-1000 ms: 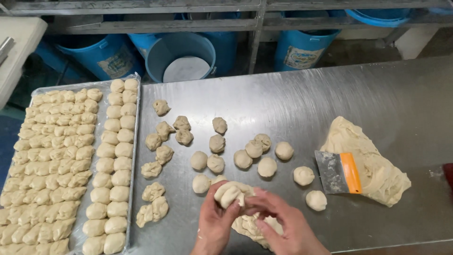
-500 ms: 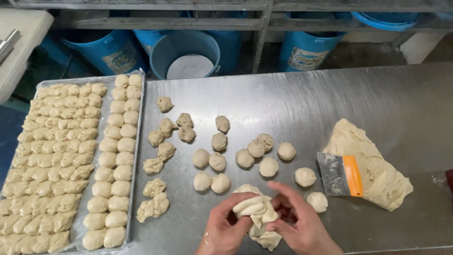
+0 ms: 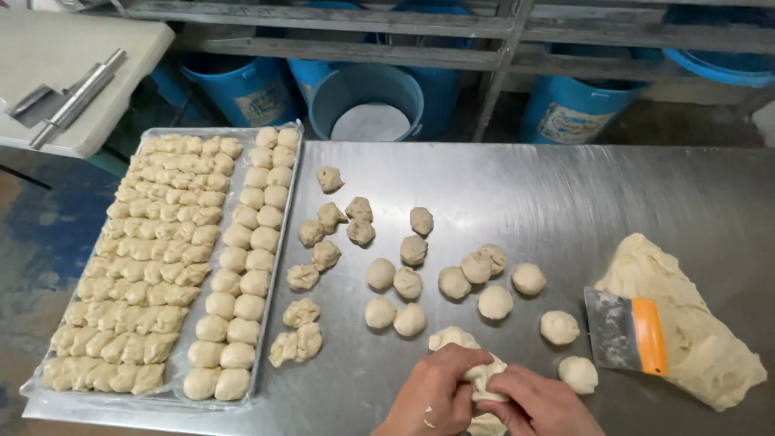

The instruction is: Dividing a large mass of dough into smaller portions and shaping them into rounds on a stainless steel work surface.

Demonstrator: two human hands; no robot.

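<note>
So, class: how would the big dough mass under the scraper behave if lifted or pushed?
The big dough mass would probably sag and stretch, since its edges lie slumped and irregular. It likely drags or sticks rather than slides on the steel table. It seems heavy beside the small dough balls.

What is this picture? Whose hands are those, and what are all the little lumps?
The camera sits on a person's head and looks down, so you see their own two hands. The left hand and right hand squeeze one piece of dough between them. They work at a shiny metal table. On it lie many small dough balls, a big dough lump with a scraper resting on it, and a tray full of shaped dough pieces. Blue buckets stand behind the table.
</note>
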